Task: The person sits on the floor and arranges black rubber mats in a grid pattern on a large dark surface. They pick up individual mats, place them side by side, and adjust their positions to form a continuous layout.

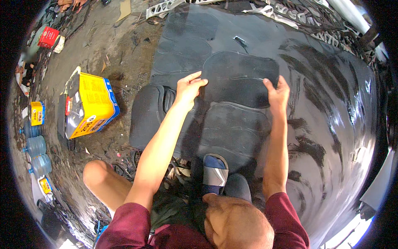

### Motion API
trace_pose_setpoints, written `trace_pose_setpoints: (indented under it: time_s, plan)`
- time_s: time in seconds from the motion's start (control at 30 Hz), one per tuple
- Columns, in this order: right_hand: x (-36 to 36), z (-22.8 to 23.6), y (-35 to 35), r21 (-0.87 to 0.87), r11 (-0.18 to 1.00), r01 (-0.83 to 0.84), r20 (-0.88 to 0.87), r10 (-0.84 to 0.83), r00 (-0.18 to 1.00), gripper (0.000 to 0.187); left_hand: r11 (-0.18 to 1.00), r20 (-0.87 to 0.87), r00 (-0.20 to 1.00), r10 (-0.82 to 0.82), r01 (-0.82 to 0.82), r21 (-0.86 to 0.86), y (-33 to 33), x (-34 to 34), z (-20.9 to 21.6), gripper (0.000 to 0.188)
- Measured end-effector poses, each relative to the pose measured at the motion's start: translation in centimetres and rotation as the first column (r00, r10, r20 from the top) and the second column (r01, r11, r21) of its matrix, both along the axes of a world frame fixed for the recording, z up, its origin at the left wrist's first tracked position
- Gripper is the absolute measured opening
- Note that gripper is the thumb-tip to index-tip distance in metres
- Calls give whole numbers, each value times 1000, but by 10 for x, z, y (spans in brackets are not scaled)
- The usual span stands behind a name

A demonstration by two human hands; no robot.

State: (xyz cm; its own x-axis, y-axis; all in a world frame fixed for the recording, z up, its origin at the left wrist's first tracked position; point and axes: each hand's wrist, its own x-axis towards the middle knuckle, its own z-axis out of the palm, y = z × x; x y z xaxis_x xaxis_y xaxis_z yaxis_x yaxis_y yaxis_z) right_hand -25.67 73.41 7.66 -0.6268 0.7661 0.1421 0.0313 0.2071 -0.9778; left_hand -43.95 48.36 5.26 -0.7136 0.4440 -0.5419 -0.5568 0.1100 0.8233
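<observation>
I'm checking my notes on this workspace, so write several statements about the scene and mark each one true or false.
1. The bare right hand is at the right edge of a flat black piece with rounded corners. True.
2. The large yellow-and-blue boxy container stands to the right of both hands. False: it stands to the left of the bare left hand.
3. The person's short sleeves are maroon. True.
4. The small red box sits between the two hands. False: it is far off at the picture's upper left.
5. Clear bluish plastic bottles show near the picture's left rim. True.
</observation>
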Motion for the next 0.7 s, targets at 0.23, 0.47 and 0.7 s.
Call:
trace_pose_setpoints:
  time_s: [0.23, 0.47, 0.7]
  plan:
    - [17, -78, -1, 79, 984, 163, 286, -179, 942, 23, 938, -454, 868, -201, 37, -346, 20, -2, -95, 48]
    - [14, -77, 4, 102, 979, 177, 362, -202, 910, 23, 871, -520, 808, -278, -16, -491, 28, 7, -94, 43]
    - [8, -82, 2, 189, 966, 177, 441, -245, 863, 32, 872, -710, 669, -218, -193, -450, 35, 41, -79, 26]
